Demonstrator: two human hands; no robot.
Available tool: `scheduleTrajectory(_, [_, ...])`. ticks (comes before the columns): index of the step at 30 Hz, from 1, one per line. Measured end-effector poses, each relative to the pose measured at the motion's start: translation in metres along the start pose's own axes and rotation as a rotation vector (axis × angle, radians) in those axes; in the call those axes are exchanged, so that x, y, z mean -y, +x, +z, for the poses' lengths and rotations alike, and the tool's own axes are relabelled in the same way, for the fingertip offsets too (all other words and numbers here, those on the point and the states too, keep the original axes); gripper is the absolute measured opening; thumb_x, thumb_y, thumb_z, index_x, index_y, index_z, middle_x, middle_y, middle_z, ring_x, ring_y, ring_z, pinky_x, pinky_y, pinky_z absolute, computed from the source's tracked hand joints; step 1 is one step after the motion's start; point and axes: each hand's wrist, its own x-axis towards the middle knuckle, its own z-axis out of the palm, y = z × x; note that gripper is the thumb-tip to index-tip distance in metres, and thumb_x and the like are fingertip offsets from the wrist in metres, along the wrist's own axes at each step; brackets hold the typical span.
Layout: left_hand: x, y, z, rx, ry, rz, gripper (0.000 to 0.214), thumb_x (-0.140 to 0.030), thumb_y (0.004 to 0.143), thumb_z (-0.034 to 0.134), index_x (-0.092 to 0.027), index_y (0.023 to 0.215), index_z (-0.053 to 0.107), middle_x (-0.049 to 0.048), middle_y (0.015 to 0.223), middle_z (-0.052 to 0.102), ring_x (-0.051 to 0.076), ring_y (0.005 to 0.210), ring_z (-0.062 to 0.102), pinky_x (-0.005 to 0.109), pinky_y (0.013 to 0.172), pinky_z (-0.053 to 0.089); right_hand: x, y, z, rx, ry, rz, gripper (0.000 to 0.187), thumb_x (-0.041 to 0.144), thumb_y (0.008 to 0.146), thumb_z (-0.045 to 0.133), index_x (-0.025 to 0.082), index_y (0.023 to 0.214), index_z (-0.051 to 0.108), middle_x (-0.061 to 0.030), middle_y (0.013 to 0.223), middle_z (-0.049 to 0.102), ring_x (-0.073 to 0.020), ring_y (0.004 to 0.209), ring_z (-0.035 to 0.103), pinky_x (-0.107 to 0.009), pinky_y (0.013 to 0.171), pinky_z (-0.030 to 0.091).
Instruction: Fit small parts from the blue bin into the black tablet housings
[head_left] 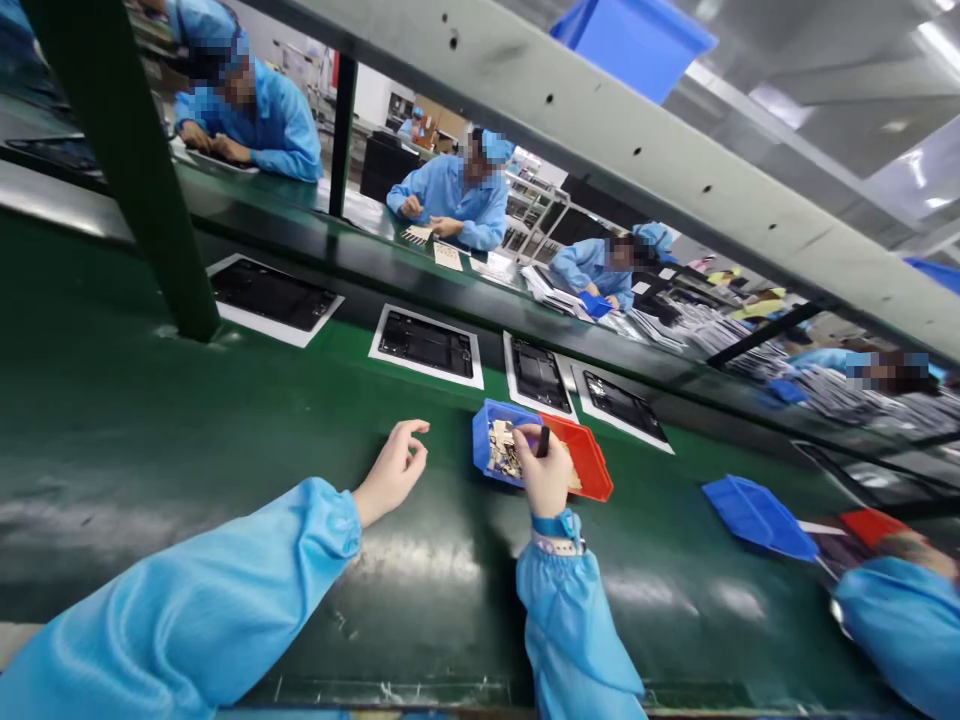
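My right hand (546, 478) is over the blue bin (480, 452), its fingers closed around a slim black tool (544, 441). Only the tool's upper end shows; its tip is hidden by the hand. Small pale and metallic pieces (504, 449) lie in the blue bin. Against that bin stands a red bin (596, 468), partly behind my right hand, with some pale pieces in it. My left hand (393, 472) hovers to the left of the bins, fingers loosely bent and apart, with nothing in it.
Several black panels on white sheets, such as one panel (426, 343), line the far side of the green work surface (330, 400). A green post (139, 170) rises at left. Another blue bin (761, 515) and a co-worker's sleeve (900, 620) are at right. More co-workers sit opposite.
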Motion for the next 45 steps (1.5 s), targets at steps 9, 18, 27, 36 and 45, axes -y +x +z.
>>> scheduleTrajectory(9, [-0.018, -0.003, -0.005, 0.194, 0.035, 0.156, 0.005, -0.016, 0.082, 0.053, -0.018, 0.085, 0.056, 0.0022, 0.084, 0.056, 0.013, 0.076, 0.055, 0.02, 0.058, 0.044, 0.038, -0.077, 0.04, 0.091, 0.319, -0.041, 0.015, 0.032, 0.079, 0.062, 0.019, 0.086, 0.065, -0.0039, 0.075, 0.069, -0.015, 0.058, 0.06, -0.026, 0.051, 0.046])
scheduleTrajectory(18, [-0.017, -0.001, -0.009, 0.171, 0.095, 0.269, 0.006, -0.019, 0.084, 0.056, -0.017, 0.08, 0.061, 0.0027, 0.083, 0.061, 0.014, 0.081, 0.056, 0.027, 0.074, 0.045, 0.033, -0.079, 0.042, 0.076, 0.361, -0.041, 0.005, 0.024, 0.081, 0.062, 0.021, 0.085, 0.062, -0.0024, 0.078, 0.066, -0.0104, 0.052, 0.051, -0.024, 0.048, 0.04])
scheduleTrajectory(27, [-0.015, -0.002, -0.012, 0.154, 0.151, 0.286, 0.008, -0.02, 0.084, 0.058, -0.018, 0.08, 0.065, 0.0049, 0.095, 0.056, 0.015, 0.088, 0.056, 0.029, 0.08, 0.047, 0.031, -0.078, 0.047, 0.215, 0.483, -0.023, 0.011, 0.023, 0.077, 0.065, 0.023, 0.086, 0.07, -0.0039, 0.089, 0.071, -0.011, 0.052, 0.054, -0.025, 0.047, 0.043])
scheduleTrajectory(36, [-0.015, -0.003, -0.012, 0.155, 0.157, 0.299, 0.007, -0.02, 0.084, 0.058, -0.019, 0.082, 0.064, 0.005, 0.098, 0.053, 0.016, 0.092, 0.055, 0.029, 0.084, 0.047, 0.024, -0.069, 0.053, 0.246, 0.492, -0.016, 0.011, 0.028, 0.078, 0.063, 0.023, 0.074, 0.072, -0.0021, 0.075, 0.073, -0.0179, 0.069, 0.067, -0.03, 0.065, 0.054])
scheduleTrajectory(45, [-0.019, -0.006, -0.011, 0.174, 0.07, 0.21, 0.008, -0.017, 0.084, 0.052, -0.018, 0.08, 0.059, 0.0035, 0.087, 0.064, 0.014, 0.081, 0.061, 0.025, 0.071, 0.049, -0.039, -0.017, -0.022, -0.525, 0.017, 0.127, 0.026, 0.036, 0.082, 0.052, 0.013, 0.088, 0.064, -0.0098, 0.085, 0.066, -0.0209, 0.078, 0.061, -0.036, 0.073, 0.046])
